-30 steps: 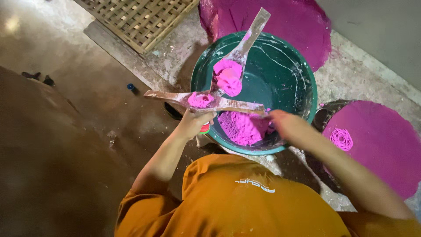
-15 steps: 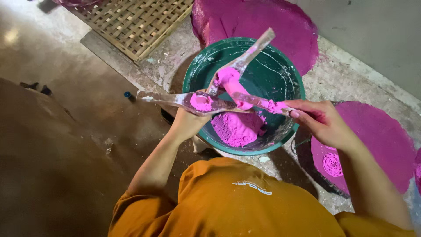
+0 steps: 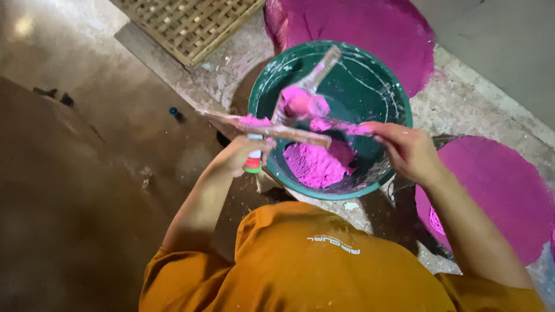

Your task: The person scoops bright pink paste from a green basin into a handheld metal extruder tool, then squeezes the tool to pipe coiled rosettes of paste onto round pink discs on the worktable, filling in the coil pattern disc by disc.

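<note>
Now our left hand point(image 3: 240, 156) curls shut around a flat wooden paddle point(image 3: 272, 128) smeared with grainy pink paste point(image 3: 315, 164), over the green basin's point(image 3: 381, 75) near rim; our right hand point(image 3: 407, 150) pinches a second pink-caked blade point(image 3: 332, 122) crossing it above the basin's hollow.

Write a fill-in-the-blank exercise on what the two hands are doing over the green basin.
1. The basin holding the pink paste is ____ in colour.
2. The left hand holds a flat scraper level above the basin's ____ rim.
3. The right hand grips a second blade smeared with ____ paste.
4. The woven bamboo mat lies on the floor ____ the basin.

Missing words: green; left; pink; beyond
</note>
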`<state>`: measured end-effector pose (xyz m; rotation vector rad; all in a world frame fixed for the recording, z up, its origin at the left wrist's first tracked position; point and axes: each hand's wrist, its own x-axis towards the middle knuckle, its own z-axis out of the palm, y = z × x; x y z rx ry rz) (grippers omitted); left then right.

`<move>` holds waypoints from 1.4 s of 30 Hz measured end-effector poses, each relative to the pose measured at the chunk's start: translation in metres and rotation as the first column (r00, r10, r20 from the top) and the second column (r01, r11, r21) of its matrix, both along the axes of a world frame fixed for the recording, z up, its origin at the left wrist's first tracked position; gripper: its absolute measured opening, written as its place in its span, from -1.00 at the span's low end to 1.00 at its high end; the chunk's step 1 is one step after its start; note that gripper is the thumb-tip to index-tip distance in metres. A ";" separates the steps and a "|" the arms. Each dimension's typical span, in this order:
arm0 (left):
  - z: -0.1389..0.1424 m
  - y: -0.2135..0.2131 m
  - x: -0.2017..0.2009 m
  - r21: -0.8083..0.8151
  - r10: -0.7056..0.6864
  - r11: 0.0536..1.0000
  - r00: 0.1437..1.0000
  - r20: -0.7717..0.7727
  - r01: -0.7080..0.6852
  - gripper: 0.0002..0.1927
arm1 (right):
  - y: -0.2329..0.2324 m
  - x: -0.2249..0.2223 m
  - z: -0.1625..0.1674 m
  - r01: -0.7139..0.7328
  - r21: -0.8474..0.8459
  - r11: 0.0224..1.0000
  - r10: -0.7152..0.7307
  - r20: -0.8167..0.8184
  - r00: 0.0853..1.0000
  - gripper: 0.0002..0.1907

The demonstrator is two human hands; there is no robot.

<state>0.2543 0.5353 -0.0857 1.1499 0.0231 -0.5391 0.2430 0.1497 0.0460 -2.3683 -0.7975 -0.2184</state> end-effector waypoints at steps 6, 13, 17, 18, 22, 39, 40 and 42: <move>0.002 0.001 0.009 0.052 0.254 0.953 0.882 0.396 -0.298 -0.76 | 0.047 0.010 -0.044 0.003 -0.600 0.800 -0.057 -0.070 0.996 -0.57; 0.018 -0.056 0.003 0.148 0.267 0.760 0.511 0.817 -0.633 -0.09 | 0.117 0.030 -0.075 -0.102 -0.864 0.492 -0.058 -0.150 0.987 -0.78; 0.021 -0.061 0.002 0.201 0.226 0.623 0.420 0.879 -0.756 -0.10 | 0.132 0.026 -0.084 -0.215 -0.823 0.526 0.094 -0.195 0.976 -0.83; 0.021 -0.060 0.002 0.211 0.216 0.598 0.410 0.886 -0.773 -0.10 | 0.130 0.023 -0.083 -0.246 -0.791 0.560 0.109 -0.224 0.969 -0.82; 0.022 -0.058 0.002 0.222 0.167 0.549 0.367 0.915 -0.806 -0.16 | 0.109 -0.002 -0.067 -0.234 -0.723 0.650 0.037 -0.278 0.960 -0.54; 0.050 -0.060 0.001 0.455 -0.278 0.589 0.361 0.890 -0.668 -0.28 | -0.011 0.006 0.049 -0.078 -0.237 0.968 -0.156 -0.820 0.551 -0.62; 0.051 -0.065 0.000 0.504 -0.280 0.646 0.437 0.855 -0.572 -0.23 | -0.001 0.009 0.061 -0.075 -0.330 0.941 -0.215 -0.754 0.621 -0.63; 0.051 -0.078 -0.001 0.518 -0.421 0.587 0.312 0.852 -0.621 -0.31 | 0.030 0.012 0.074 -0.050 -0.503 0.863 -0.305 -0.596 0.742 -0.63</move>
